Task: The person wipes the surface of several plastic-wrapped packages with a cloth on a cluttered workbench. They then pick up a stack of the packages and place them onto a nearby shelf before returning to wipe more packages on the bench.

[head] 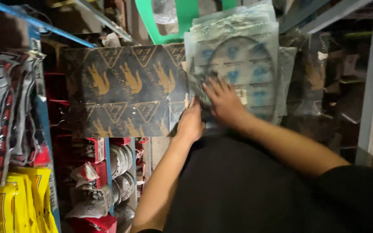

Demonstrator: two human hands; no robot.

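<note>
A stack of flat clear plastic packets (238, 51) with pale blue printing and a dark ring shape inside lies in front of me. My right hand (223, 101) rests flat on the lower left part of the stack, fingers spread. My left hand (191, 123) grips the stack's lower edge, fingers curled under it and hidden. A dark brown cardboard box (124, 90) with gold animal prints sits just left of the packets, touching them.
Blue metal shelving (46, 129) on the left holds hanging packaged goods, yellow bags (22, 203) and red boxes with round metal discs (119, 162). A green plastic chair (182, 17) stands behind. Grey shelf uprights (372, 82) rise at right.
</note>
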